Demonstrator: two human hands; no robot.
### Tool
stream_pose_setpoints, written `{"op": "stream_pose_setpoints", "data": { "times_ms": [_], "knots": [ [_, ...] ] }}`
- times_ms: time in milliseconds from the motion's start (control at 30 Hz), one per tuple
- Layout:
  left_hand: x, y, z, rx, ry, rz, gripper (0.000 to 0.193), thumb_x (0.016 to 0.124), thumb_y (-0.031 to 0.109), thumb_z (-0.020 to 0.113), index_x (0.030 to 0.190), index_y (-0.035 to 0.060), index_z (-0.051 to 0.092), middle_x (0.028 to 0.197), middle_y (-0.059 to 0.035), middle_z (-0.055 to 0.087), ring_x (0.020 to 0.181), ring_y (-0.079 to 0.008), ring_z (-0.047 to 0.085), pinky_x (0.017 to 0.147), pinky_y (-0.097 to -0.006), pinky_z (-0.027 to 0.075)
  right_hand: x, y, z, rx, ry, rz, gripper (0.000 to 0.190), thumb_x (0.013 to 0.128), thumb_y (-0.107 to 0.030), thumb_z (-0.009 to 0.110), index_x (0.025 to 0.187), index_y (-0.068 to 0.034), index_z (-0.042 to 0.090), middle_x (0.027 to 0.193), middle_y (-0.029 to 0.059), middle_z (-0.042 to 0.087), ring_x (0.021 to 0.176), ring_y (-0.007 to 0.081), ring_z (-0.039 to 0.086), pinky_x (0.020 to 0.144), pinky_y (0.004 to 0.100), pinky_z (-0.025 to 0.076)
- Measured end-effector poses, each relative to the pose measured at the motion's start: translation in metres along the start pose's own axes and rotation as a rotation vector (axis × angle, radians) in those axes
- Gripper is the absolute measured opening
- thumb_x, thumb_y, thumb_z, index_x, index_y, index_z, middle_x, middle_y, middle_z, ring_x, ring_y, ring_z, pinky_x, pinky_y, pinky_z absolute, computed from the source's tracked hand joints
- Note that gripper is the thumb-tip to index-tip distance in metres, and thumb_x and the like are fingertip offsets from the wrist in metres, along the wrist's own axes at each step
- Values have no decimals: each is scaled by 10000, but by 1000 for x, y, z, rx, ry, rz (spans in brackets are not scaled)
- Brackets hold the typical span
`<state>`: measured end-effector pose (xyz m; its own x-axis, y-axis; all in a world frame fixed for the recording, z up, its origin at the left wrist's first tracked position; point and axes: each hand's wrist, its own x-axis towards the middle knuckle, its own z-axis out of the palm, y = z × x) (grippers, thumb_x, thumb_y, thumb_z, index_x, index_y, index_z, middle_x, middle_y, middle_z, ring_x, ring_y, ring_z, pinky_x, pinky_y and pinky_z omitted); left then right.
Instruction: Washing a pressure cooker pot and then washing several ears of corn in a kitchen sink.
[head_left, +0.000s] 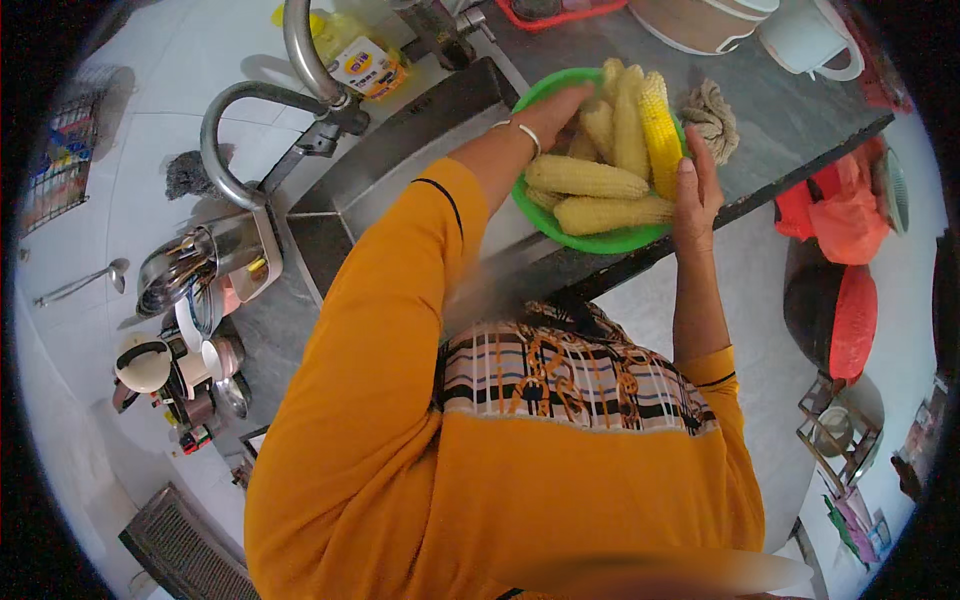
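A green plastic basin straddles the sink's right edge and the dark countertop, heaped with several husked corn cobs. One cob along the right side is brighter yellow than the pale others. My left hand, with a white bangle at the wrist, reaches over the basin's left rim beside the upper cobs. Its fingertips are blurred and partly hidden, so its hold is unclear. Against the right rim, my right hand grips the basin, thumb toward the cobs and fingers along the outside.
A stainless sink lies left of the basin under a curved faucet. A crumpled cloth sits right of the basin, near the counter edge. Farther back are a white mug and a red tray. Utensils stand left.
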<state>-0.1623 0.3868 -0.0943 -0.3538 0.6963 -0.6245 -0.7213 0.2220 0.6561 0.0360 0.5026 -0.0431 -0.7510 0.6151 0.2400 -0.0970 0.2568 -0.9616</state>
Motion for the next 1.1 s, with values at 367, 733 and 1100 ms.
{"op": "stream_pose_setpoints", "data": {
  "times_ms": [367,733,1100],
  "knots": [
    [-19,9,23,113,37,73,312,824,329,476,981,79,578,960,-80,600,837,-222,581,761,-369,471,2,13,1,-108,35,36,413,811,-200,553,1166,2,492,1166,138,519,1092,219,474,941,312,337],
    [1,6,8,-104,-51,-124,284,853,252,444,1028,58,554,1028,-107,589,938,-236,571,863,-390,443,2,8,0,-163,9,15,399,789,-138,561,1160,-3,499,1118,120,538,1067,199,472,944,305,320],
    [-69,5,22,419,166,385,281,817,222,554,1010,18,544,977,-111,605,858,-234,595,773,-355,464,6,2,0,-65,22,36,502,798,-173,553,1247,-6,403,1192,155,501,1110,213,469,940,310,348]
  ]
}}
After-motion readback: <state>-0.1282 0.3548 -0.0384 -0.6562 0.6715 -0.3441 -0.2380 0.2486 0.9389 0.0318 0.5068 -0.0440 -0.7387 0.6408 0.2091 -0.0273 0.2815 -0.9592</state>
